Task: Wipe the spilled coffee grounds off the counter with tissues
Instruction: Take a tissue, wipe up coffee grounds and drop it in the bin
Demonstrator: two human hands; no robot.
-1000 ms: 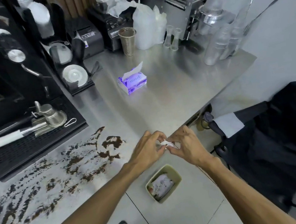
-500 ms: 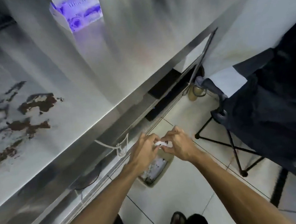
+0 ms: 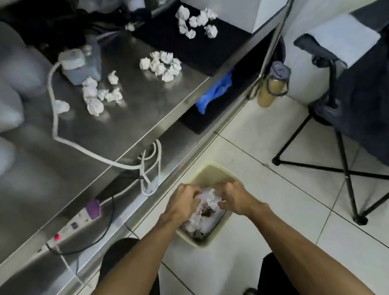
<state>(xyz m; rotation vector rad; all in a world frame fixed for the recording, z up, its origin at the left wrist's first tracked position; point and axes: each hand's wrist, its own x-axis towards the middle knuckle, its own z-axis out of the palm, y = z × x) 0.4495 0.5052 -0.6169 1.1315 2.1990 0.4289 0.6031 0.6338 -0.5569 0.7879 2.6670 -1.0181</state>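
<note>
Both my hands are low over a small beige bin (image 3: 210, 170) standing on the tiled floor. My left hand (image 3: 183, 204) and my right hand (image 3: 235, 199) curl their fingers around a crumpled white tissue (image 3: 208, 196) held between them just above the bin. Inside the bin lie more crumpled tissues stained with brown coffee grounds (image 3: 207, 212). The counter top, the spill and the tissue box are out of view.
A steel lower shelf (image 3: 122, 129) carries several crumpled tissue balls (image 3: 161, 63), a white cable (image 3: 85, 149) and grey jugs. A power strip (image 3: 75, 225) lies below it. A blue glove (image 3: 215, 90), a bottle (image 3: 272, 85) and a black folding chair (image 3: 345, 152) stand to the right.
The view has dropped from the counter top to the floor. Both hands moved down with the tissue, from the counter edge to just above the bin.
</note>
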